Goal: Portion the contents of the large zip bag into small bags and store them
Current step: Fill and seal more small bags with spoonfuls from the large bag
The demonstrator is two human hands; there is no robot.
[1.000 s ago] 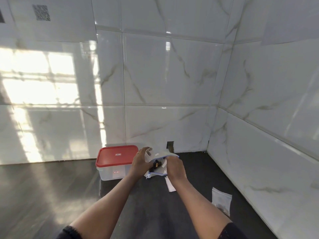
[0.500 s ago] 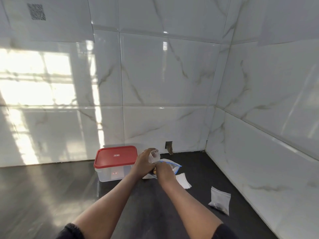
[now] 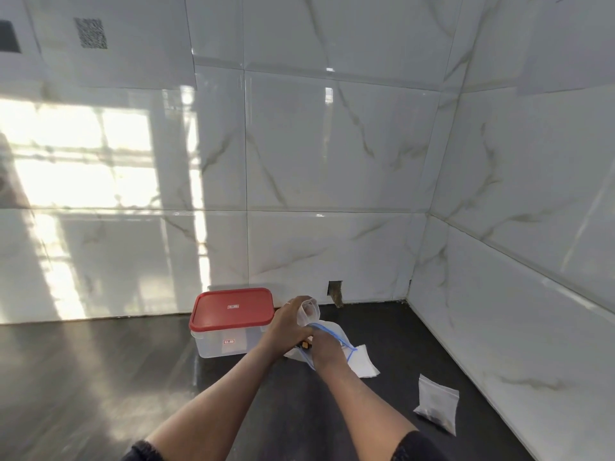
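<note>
The large zip bag (image 3: 334,332) with a blue seal lies on the dark counter near the corner. My right hand (image 3: 324,349) reaches into its mouth, fingers hidden inside; a small yellow-and-black item shows beside the wrist. My left hand (image 3: 289,324) holds a small clear bag (image 3: 307,313) upright with its mouth held wide, just above the large bag. A filled small bag (image 3: 436,403) with dark contents lies on the counter to the right. More empty small bags (image 3: 362,362) lie flat under the large bag's right side.
A clear plastic container with a red lid (image 3: 231,311) stands left of my hands, against the back wall. Marble-tiled walls meet in a corner at the right. A small hole (image 3: 335,291) is cut in the back wall at counter level.
My right hand has moved from the large bag's top edge down into its opening. The left hand lifted the small bag slightly and holds its mouth wide. The camera view shifted.
</note>
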